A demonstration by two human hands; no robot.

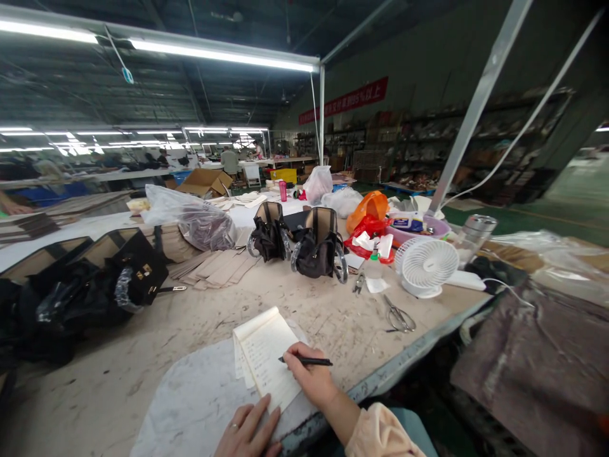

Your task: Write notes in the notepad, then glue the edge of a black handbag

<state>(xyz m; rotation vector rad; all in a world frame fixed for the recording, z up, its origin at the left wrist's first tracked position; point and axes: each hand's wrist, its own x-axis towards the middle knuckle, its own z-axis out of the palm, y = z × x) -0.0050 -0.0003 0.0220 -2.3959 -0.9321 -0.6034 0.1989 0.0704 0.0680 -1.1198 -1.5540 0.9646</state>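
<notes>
A small notepad point(269, 352) with handwritten lines lies near the table's front edge, its upper pages folded back. Between the fingers of my right hand point(311, 374) is a black pen point(314, 361), its tip at the page's right part. My left hand point(252, 428) rests with fingers spread on the pad's lower left edge, a ring on one finger. Under the notepad lies a pale grey sheet point(185, 387).
Black handbags stand at the left point(137, 260) and middle back point(316, 247). On the right are scissors point(399, 317), nippers point(358, 283), a white fan point(425, 266) and a glass jar point(476, 231). Plastic bags point(368, 212) and flat card pieces point(223, 268) lie farther back. A metal post point(476, 108) rises at the right.
</notes>
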